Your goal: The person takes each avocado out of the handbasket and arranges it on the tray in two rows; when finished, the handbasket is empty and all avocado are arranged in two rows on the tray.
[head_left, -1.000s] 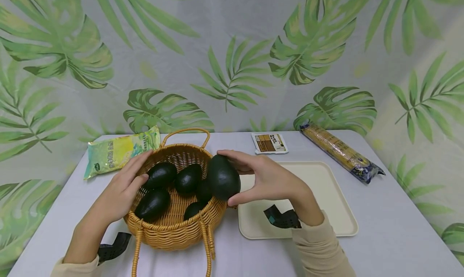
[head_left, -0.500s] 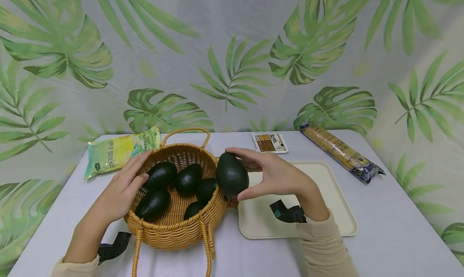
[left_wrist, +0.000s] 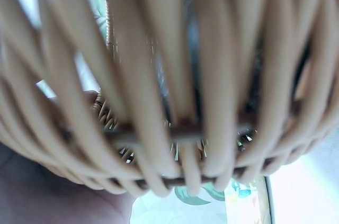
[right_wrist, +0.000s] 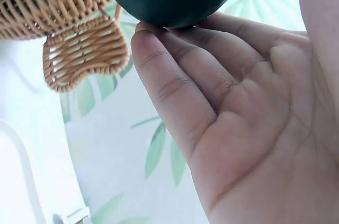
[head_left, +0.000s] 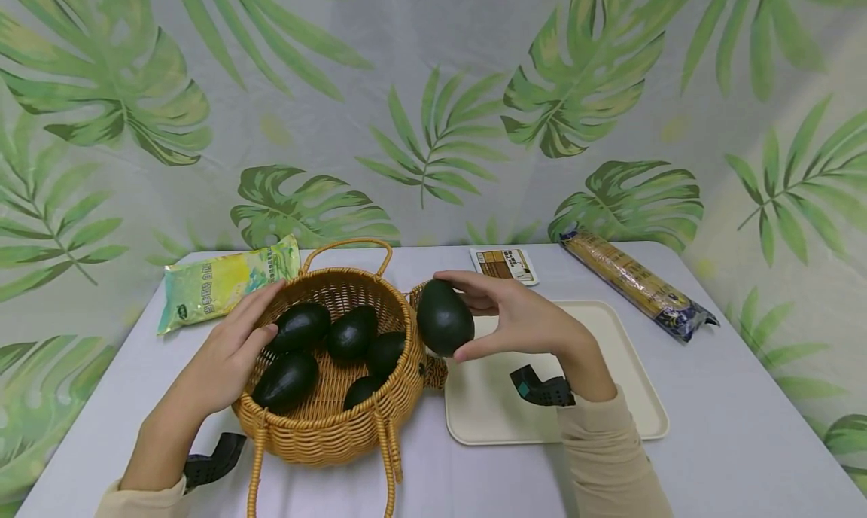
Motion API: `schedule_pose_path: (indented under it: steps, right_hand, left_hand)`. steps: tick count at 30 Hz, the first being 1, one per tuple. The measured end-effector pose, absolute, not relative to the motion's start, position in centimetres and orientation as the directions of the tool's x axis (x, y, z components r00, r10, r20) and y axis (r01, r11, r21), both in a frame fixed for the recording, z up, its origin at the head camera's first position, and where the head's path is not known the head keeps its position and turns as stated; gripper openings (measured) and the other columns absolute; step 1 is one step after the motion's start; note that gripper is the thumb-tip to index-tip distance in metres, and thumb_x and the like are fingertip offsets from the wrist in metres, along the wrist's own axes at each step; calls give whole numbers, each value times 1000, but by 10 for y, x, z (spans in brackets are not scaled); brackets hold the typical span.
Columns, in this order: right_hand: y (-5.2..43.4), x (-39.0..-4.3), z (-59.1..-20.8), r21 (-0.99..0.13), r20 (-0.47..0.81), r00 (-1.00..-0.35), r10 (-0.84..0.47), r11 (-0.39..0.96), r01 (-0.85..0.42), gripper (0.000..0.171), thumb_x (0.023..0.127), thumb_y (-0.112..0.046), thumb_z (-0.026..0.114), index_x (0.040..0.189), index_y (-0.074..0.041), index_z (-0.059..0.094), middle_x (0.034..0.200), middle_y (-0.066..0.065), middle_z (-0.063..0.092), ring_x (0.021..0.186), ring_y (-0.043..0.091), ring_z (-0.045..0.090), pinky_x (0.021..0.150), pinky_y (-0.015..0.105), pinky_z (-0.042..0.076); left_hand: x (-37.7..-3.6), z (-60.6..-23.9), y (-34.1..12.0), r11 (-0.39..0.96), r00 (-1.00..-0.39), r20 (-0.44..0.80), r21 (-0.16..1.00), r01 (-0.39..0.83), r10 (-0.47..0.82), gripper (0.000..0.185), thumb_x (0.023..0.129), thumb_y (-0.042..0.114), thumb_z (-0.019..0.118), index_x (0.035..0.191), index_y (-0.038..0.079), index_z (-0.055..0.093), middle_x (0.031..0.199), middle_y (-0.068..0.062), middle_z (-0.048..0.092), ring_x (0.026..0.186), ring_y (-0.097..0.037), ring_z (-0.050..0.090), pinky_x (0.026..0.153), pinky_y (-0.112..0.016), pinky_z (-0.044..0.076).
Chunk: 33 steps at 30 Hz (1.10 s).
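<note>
Beside the right rim of the wicker basket (head_left: 318,444), seemingly raised clear of the tabletop: one dark green avocado (head_left: 445,321), held in the right hand (head_left: 520,318). Grip fairly wide and nearly lengthwise, fingers by the narrow end, thumb by the broad end; per the right wrist view, contact through the finger pads (right_wrist: 144,45), with bare palm well clear of the skin. Just to the right, the cream tray (head_left: 477,420).

Likely handling: moderate weight for its bulk, most of it in the broad end, so apt to swing or roll if pinched too near the neck. Probably firm, judging by the smooth, full outline, but no reading of ripeness from here; if ripe, easy to bruise under hard fingertips. Glossy skin, perhaps a little slippery. Best to take hold around the widest girth, thumb and fingers opposed, pressing with flat pads, palm closer in for a surer hold.

Over the basket's left rim, the left hand (head_left: 230,345), thumb near the other avocados (head_left: 352,333); gripping or merely resting, cannot tell. Worth a steadying touch there, given woven walls, likely light and springy, ready to shift if knocked.
</note>
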State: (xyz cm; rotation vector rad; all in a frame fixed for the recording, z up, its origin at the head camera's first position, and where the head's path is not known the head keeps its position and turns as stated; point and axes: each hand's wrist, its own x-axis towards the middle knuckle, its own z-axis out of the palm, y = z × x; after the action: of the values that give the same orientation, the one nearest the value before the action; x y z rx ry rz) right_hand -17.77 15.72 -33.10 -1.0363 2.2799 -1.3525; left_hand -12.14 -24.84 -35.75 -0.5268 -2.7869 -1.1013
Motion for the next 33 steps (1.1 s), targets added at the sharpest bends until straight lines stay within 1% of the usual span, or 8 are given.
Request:
schedule_pose_path:
  steps: [4, 8, 11, 21, 28, 33]
  right_hand:
    - [161, -182, -335, -863, 87, -710, -699, 303, -404, 98, 77, -22, 93, 159, -26, 39, 155, -2, 50, 138, 16, 55, 112, 35, 46]
    - [164, -186, -339, -876, 71, -718, -692, 302, -377, 98, 78, -19, 93, 160, -20, 39, 156, 3, 49, 140, 21, 54, 113, 39, 46]
    - [167, -189, -343, -883, 48, -728, -684, 312, -351, 98, 78, -19, 93, 160, -18, 39, 157, 6, 48, 141, 24, 53, 113, 41, 46]
    - [179, -199, -356, -883, -43, -773, -633, 386, -267, 98, 77, -24, 93, 160, -21, 39, 159, 1, 46, 144, 22, 49, 115, 39, 44]
    - [185, -204, -363, -877, -99, -770, -630, 422, -232, 99, 80, -25, 91, 161, -14, 35, 164, 9, 39, 147, 30, 44, 117, 44, 41]
    - [189, -208, -371, -885, -123, -760, -638, 416, -207, 98, 81, -22, 90, 161, -8, 34, 164, 11, 37, 149, 32, 41, 119, 45, 38]
  left_hand:
    - [-121, -357, -248, 676, -935, 218, 647, 353, 279, 58, 109, 16, 43, 165, 14, 28, 165, -21, 31, 151, -49, 27, 111, -76, 27]
    - [-121, -358, -248, 675, -935, 219, 647, 354, 280, 58, 109, 16, 43, 165, 15, 27, 165, -21, 30, 151, -48, 26, 112, -76, 26]
    - [-121, -358, -248, 675, -936, 212, 650, 350, 281, 58, 109, 16, 43, 165, 15, 26, 166, -21, 29, 152, -48, 25, 112, -76, 26]
    - [-122, -356, -249, 674, -939, 188, 657, 337, 287, 59, 109, 16, 42, 166, 15, 24, 167, -21, 26, 154, -48, 21, 114, -75, 23]
    - [-122, -357, -250, 680, -942, 184, 654, 331, 282, 59, 109, 16, 42, 166, 15, 24, 167, -20, 27, 154, -47, 22, 115, -74, 23]
    - [-122, -356, -250, 681, -943, 182, 655, 328, 280, 59, 109, 16, 42, 166, 15, 24, 167, -20, 26, 154, -47, 22, 116, -73, 23]
